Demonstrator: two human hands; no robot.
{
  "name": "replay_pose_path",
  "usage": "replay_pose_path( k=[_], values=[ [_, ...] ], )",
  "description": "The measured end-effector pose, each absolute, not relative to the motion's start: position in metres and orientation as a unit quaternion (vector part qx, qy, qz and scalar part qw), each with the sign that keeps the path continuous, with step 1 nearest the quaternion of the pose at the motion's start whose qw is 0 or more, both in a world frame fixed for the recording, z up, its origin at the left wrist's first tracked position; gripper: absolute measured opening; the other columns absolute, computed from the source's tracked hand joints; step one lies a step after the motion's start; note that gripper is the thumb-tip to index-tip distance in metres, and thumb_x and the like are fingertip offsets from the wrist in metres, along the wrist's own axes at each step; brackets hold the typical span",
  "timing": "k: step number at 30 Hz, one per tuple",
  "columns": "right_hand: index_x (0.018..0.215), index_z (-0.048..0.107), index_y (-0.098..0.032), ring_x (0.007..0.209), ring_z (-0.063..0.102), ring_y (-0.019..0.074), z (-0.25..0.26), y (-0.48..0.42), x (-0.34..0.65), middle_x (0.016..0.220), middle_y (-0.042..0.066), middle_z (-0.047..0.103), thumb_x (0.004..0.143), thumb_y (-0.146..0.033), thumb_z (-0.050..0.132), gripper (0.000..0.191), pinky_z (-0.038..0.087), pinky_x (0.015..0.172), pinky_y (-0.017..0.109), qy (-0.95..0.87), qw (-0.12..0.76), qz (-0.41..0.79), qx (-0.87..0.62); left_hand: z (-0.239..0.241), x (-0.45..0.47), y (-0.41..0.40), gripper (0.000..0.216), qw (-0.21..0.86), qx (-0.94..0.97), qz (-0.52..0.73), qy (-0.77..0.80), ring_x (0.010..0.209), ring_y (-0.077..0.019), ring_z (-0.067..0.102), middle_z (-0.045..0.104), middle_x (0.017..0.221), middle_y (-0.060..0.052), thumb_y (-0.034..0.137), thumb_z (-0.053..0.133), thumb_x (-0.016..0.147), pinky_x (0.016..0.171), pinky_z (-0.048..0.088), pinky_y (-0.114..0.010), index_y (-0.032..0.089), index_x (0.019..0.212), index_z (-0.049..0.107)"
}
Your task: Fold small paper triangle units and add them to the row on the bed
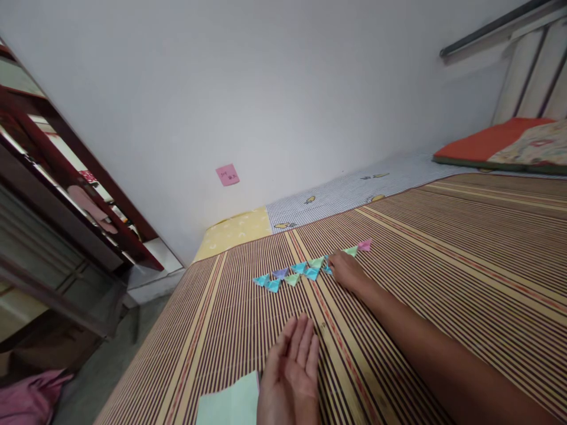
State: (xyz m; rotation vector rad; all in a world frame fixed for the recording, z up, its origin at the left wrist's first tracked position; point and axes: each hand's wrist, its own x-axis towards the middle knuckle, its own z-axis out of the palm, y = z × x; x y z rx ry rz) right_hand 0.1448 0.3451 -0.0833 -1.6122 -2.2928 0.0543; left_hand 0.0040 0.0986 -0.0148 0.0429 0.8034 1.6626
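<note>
A row of small folded paper triangles [305, 268], blue, purple, green and pink, lies on the striped bamboo mat [443, 265]. My right hand [346, 269] reaches out to the row and rests on its right part, fingers curled down onto a triangle. My left hand [290, 372] lies palm up near the bottom edge, fingers stretched flat and together, holding nothing. A pale green paper sheet [230, 404] lies just left of that hand.
The mat covers a bed against a white wall with a pink sticky note [227, 175]. A patterned sheet [345, 192] shows at the wall side. An orange pillow [491, 141] lies far right. A dark wooden cabinet [66, 195] stands left; pink cloth [31, 398] is on the floor.
</note>
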Motion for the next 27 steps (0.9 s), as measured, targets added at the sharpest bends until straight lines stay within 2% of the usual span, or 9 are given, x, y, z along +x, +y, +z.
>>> replay_pose_path(
  k=[7, 17, 24, 27],
  values=[
    [0.110, 0.066, -0.014, 0.100, 0.067, 0.0223, -0.0821, 0.3462, 0.1433, 0.112, 0.008, 0.068, 0.098, -0.031, 0.063, 0.021, 0.056, 0.088, 0.043, -0.809, 0.161, 0.024, -0.565, -0.0198, 0.0033, 0.1000, 0.049, 0.602, 0.014, 0.723, 0.339, 0.121, -0.0333, 0.065, 0.064, 0.135, -0.026, 0.016, 0.050, 0.095, 0.101, 0.056, -0.041, 0.004, 0.144, 0.048],
    [0.107, 0.067, -0.014, 0.100, 0.066, 0.0222, -0.0837, 0.3460, 0.1429, 0.111, 0.008, 0.068, 0.097, -0.032, 0.063, 0.021, 0.055, 0.089, 0.043, -0.812, 0.174, 0.028, -0.557, -0.0184, 0.0033, 0.0998, 0.035, 0.603, 0.013, 0.721, 0.341, 0.121, -0.0336, 0.064, 0.066, 0.131, -0.027, 0.013, 0.053, 0.093, 0.107, 0.050, -0.044, 0.003, 0.126, 0.062],
    [0.110, 0.066, -0.014, 0.102, 0.066, 0.0228, -0.0878, 0.3478, 0.1427, 0.114, 0.008, 0.067, 0.097, -0.033, 0.063, 0.023, 0.055, 0.089, 0.043, -0.813, 0.184, 0.026, -0.551, -0.0122, 0.0060, 0.0996, 0.050, 0.601, 0.004, 0.719, 0.349, 0.119, -0.0333, 0.066, 0.066, 0.131, -0.027, 0.015, 0.055, 0.094, 0.106, 0.051, -0.044, 0.002, 0.141, 0.048],
    [0.109, 0.067, -0.014, 0.102, 0.066, 0.0227, -0.0892, 0.3488, 0.1427, 0.113, 0.008, 0.068, 0.098, -0.031, 0.063, 0.021, 0.055, 0.090, 0.044, -0.813, 0.184, 0.022, -0.552, -0.0115, 0.0072, 0.0996, 0.051, 0.598, 0.003, 0.720, 0.353, 0.118, -0.0331, 0.067, 0.066, 0.131, -0.028, 0.015, 0.053, 0.094, 0.104, 0.052, -0.043, 0.001, 0.143, 0.046]
  ],
)
